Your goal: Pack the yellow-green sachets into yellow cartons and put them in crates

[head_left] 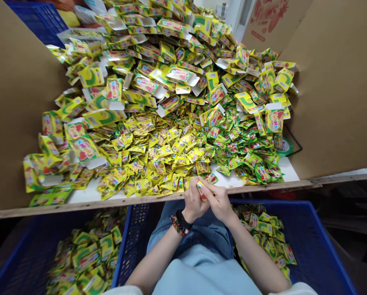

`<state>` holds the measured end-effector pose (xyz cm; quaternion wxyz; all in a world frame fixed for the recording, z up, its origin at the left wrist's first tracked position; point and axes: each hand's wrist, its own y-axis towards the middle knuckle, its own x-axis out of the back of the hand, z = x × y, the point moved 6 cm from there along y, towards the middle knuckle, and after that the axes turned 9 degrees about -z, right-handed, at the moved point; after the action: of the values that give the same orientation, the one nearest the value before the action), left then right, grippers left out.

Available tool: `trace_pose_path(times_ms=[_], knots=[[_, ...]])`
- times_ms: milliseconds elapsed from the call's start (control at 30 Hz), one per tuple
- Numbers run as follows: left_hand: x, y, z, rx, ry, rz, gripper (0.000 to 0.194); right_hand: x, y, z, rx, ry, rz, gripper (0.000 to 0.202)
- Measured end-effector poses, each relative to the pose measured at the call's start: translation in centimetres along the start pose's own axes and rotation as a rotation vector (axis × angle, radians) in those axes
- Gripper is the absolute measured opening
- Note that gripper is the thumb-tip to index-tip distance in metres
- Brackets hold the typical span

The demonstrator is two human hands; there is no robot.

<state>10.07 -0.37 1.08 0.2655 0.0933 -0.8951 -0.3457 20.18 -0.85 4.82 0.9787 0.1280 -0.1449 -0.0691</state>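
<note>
Both of my hands meet just over the table's front edge around one small yellow candy box [202,191] with green and red print. My left hand [193,200] has its fingers wrapped round the box from the left. From the right, my right hand [219,201] grips the same box, with the thumb along it. Much of the box is hidden by my fingers. Just beyond the hands lie loose yellow candy sachets [161,157], and to their right green candy sachets [232,141]. Behind them rises a heap of small printed boxes [180,76], many with white end flaps open.
Tall cardboard walls [337,94] flank the table, whose wooden front edge [109,203] runs across. Below it, a blue crate [312,246] at right and a blue crate [14,262] at left hold filled-looking boxes. Another blue basket [38,20] stands at the back left.
</note>
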Motion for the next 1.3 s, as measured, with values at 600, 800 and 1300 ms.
trace_pose_path(times_ms=[600, 800, 1300], knots=[[2.1, 3.0, -0.1, -0.092, 0.079, 0.281, 0.040, 8.4, -4.2, -1.3, 0.178, -0.911, -0.172, 0.025], [0.2, 5.1, 2.8, 0.256, 0.557, 0.407, 0.027, 3.8, 0.8, -5.3, -0.034, -0.897, -0.109, 0.029], [-0.6, 6.0, 2.3, 0.111, 0.297, 0.436, 0.020, 3.5, 3.8, -4.7, -0.135, -0.008, 0.137, 0.009]])
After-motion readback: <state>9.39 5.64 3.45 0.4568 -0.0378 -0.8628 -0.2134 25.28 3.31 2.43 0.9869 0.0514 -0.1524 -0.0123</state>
